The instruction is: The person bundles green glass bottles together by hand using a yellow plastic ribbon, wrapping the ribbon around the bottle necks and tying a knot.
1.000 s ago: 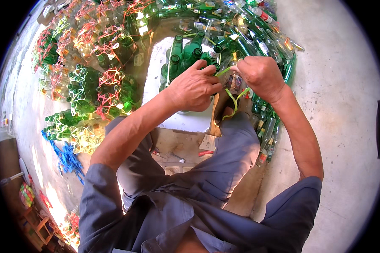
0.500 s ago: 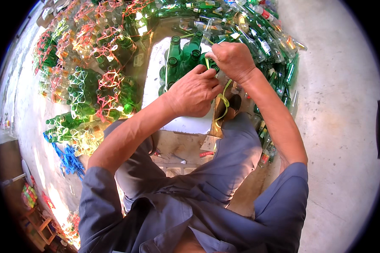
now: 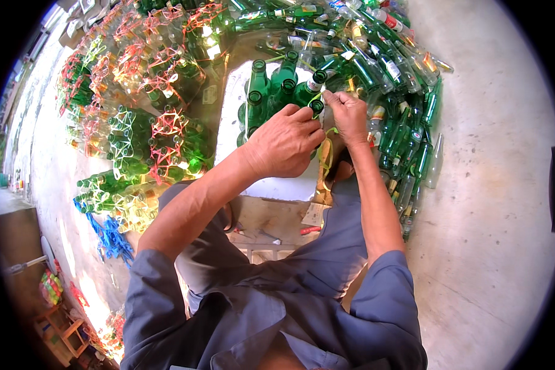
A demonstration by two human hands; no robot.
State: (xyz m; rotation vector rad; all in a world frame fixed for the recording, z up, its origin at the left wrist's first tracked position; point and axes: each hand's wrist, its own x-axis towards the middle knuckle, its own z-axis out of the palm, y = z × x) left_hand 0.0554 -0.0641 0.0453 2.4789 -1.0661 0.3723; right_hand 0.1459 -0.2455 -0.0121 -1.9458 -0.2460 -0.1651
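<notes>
A cluster of green glass bottles [image 3: 282,91] stands upright on a white slab [image 3: 227,102] before me. My left hand [image 3: 288,140] is closed at the cluster's near right side, by a bottle neck, its fingertips partly hidden. Between finger and thumb, my right hand [image 3: 349,117] pinches a yellow-green plastic strap [image 3: 318,96], which runs among the right-hand necks toward my left fingers. A paler band [image 3: 246,117] shows down the cluster's left side. Below my hands, a loose yellow strap [image 3: 328,157] hangs beside the slab.
Bundles of bottles tied with red straps [image 3: 166,126] crowd the left. Loose bottles [image 3: 407,142] lie heaped at the back and right. Blue straps [image 3: 112,237] lie on the floor at left. A red-handled tool [image 3: 310,230] rests near my knees. Concrete floor [image 3: 487,185] extends rightward.
My right hand has come down and nearer, beside the cluster's right edge, uncovering a bottle neck there. My left hand stays by the near bottle. The whole view has shifted slightly.
</notes>
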